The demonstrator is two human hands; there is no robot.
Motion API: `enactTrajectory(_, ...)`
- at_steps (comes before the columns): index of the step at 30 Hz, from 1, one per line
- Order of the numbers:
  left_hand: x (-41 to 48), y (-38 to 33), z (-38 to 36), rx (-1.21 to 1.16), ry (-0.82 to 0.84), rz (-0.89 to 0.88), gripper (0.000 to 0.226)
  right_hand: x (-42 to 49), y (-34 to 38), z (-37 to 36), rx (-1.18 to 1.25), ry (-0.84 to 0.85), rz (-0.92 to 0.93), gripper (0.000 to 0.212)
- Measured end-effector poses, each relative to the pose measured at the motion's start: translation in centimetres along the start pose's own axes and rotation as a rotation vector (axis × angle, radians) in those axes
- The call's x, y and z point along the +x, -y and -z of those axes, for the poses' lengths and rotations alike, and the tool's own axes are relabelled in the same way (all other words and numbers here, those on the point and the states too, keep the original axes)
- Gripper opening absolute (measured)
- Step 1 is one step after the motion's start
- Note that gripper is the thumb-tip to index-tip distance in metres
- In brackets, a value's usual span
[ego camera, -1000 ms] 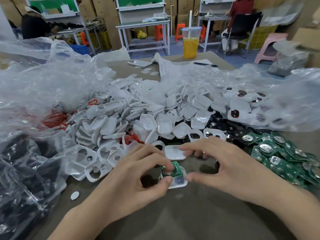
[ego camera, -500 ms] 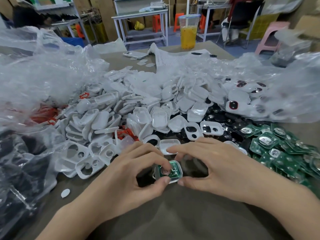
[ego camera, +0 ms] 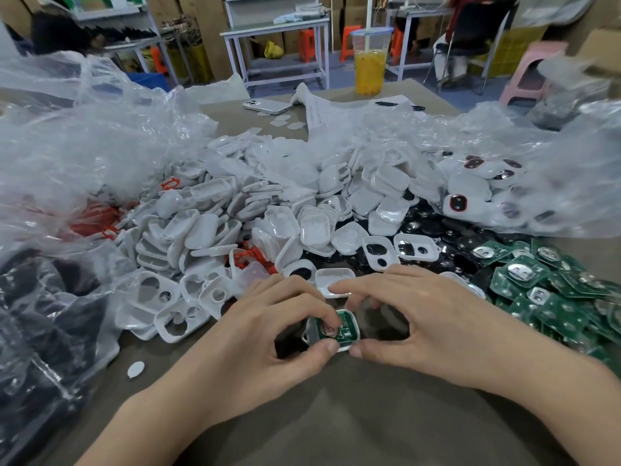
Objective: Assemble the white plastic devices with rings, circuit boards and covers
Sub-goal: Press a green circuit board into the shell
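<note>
- A clear cup of orange drink (ego camera: 369, 62) with a straw stands at the far edge of the worktop (ego camera: 336, 415).
- A phone (ego camera: 267, 106) lies face down, left of the cup.
- A printed paper sheet (ego camera: 339, 114) lies near the cup, with a black pen (ego camera: 393, 104) on it.
- Crumpled clear plastic bags (ego camera: 84, 146) are heaped on the left.
- A pink stool (ego camera: 534, 72) stands on the floor, far right.

- The left forearm (ego camera: 151, 415) and right forearm (ego camera: 554, 398) come up from the bottom edge, bare, angling inward so the hands meet near the middle.
- The left hand (ego camera: 268, 334) is palm down with curled fingers. Its index fingertip presses on the green circuit board (ego camera: 346, 326) and its thumb braces the near rim of the white housing (ego camera: 356, 332).
- The right hand (ego camera: 437, 324) is palm down and arched. Its thumb tip touches the housing's near edge beside the left thumb, and its fingers curl over the far side.
</note>
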State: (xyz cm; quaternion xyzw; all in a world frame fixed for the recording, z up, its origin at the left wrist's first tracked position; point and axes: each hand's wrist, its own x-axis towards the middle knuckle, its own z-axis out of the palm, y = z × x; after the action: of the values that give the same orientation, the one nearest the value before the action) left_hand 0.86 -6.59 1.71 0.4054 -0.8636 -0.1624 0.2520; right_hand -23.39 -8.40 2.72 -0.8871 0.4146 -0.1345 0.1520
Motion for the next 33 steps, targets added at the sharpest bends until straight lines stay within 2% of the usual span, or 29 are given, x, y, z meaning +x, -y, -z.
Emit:
enactTrajectory(29,0.06,-0.1,0.18,0.055,0.015,-0.032,0.015,-0.04,-0.29,-0.07,0.007,-0.005,0.029,0.058)
enactTrajectory(33,0.1,-0.24,0.11,0.068,0.012,-0.031,0.016,-0.06,-0.43,-0.12,0.0,-0.009,0.028,0.052)
